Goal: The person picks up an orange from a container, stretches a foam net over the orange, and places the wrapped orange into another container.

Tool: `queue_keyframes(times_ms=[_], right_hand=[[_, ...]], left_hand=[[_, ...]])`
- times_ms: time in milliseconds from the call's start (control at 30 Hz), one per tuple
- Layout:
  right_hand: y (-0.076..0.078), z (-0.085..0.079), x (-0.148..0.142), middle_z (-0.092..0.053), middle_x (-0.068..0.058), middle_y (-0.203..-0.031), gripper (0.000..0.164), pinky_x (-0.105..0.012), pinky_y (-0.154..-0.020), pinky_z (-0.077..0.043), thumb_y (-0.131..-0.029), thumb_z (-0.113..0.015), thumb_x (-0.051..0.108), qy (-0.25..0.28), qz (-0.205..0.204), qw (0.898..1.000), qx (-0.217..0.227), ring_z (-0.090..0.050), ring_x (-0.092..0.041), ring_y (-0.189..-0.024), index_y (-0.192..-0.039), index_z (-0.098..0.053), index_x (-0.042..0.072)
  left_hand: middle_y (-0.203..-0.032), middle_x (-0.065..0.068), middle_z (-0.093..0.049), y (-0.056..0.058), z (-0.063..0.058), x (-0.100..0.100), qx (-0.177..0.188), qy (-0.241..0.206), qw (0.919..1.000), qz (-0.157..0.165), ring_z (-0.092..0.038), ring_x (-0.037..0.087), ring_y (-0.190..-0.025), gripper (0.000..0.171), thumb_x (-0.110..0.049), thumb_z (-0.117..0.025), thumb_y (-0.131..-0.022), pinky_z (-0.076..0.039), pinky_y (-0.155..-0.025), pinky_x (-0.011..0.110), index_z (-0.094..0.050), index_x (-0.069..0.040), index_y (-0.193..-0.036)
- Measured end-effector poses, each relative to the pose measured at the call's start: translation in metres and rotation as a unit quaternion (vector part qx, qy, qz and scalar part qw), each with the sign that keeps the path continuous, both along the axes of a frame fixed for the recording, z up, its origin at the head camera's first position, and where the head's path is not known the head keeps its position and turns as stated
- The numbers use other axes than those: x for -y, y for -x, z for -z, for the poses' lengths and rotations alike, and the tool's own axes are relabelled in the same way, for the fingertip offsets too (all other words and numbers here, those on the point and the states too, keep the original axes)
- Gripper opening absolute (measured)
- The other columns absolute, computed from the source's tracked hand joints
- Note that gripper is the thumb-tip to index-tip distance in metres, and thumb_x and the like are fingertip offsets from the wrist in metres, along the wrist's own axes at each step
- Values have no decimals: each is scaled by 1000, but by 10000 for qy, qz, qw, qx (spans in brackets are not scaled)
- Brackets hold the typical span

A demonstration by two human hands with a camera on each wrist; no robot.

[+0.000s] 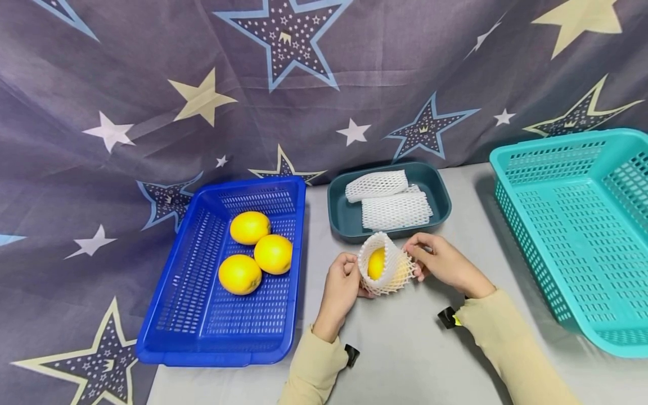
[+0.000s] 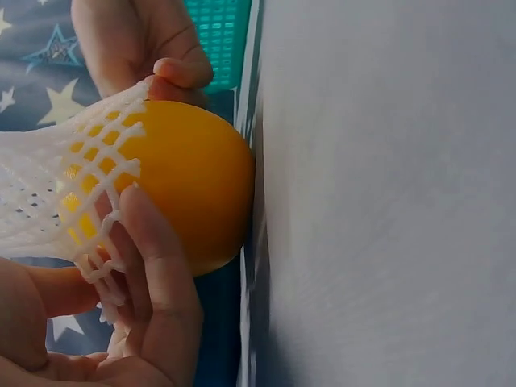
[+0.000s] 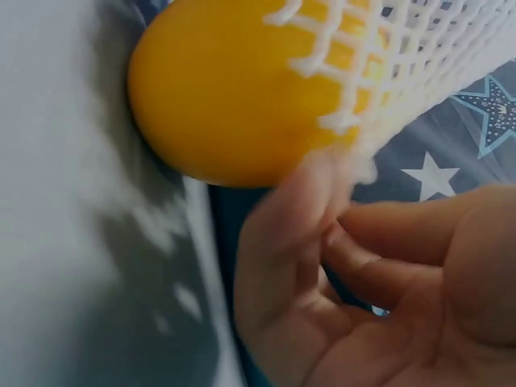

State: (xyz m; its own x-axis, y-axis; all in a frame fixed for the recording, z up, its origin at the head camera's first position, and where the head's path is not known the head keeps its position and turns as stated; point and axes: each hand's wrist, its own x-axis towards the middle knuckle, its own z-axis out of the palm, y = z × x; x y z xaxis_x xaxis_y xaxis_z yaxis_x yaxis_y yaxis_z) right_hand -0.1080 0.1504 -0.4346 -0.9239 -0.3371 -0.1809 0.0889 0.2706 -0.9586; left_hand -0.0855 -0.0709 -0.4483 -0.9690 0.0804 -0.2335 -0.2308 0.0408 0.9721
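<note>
A white foam net sleeve (image 1: 391, 260) stands over a smooth yellow-orange fruit (image 2: 197, 181), like an orange, resting on the table in front of the dark tray. My left hand (image 1: 340, 289) pinches the net's lower edge on the left, its fingertips against the fruit in the left wrist view. On the other side my right hand (image 1: 441, 261) pinches the net's edge between thumb and fingers. The right wrist view shows the mesh (image 3: 347, 64) covering part of the fruit, whose near side is bare.
Three more yellow-orange fruits (image 1: 273, 254) lie in a blue basket (image 1: 217, 357) at the left. Behind my hands, a dark teal tray (image 1: 346, 225) holds several white foam nets (image 1: 396, 211). A turquoise basket (image 1: 567, 225) stands at the right. Star-patterned cloth (image 1: 314, 129) hangs at the back.
</note>
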Motion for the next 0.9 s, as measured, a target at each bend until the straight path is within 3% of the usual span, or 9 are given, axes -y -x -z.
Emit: queue_keyframes(times_ms=[167,367,567,900], right_hand=[[-1,-8,-1,-61,-13,-92,30,-31,-66,-55,-105,-51,26,-473,31,9964,-697,-60,-25,-75,-112,-62,-1],[-5,-18,-11,-60,-6,-117,30,-29,-83,-54,-94,-70,20,-686,-351,9821,-1719,-60,-23,-101,-123,-66,13],[-5,-15,-8,-64,0,-111,27,-29,-80,-55,-89,-76,21,-786,-522,9792,-1796,-62,-20,-97,-114,-67,18],[-2,-11,-14,-66,1,-98,19,-26,-76,-54,-88,-76,12,-684,-457,9795,-1839,-61,-14,-87,-105,-69,13]], left_hand=[[-80,14,-68,-1,-1,0,-17,30,10000,-28,-62,15,-48,19,-18,-52,-104,-60,-52,38,-52,2,-103],[-83,13,-67,-1,-3,1,46,-136,9999,-23,-63,16,-48,22,-20,-53,-104,-60,-52,40,-51,1,-105],[-80,8,-63,-2,-3,1,95,-22,9999,-89,-63,17,-51,23,-22,-54,-104,-59,-52,40,-53,0,-105],[-77,6,-63,0,3,2,-216,531,9982,-163,-66,22,-58,14,-12,-54,-100,-60,-56,36,-58,2,-101]])
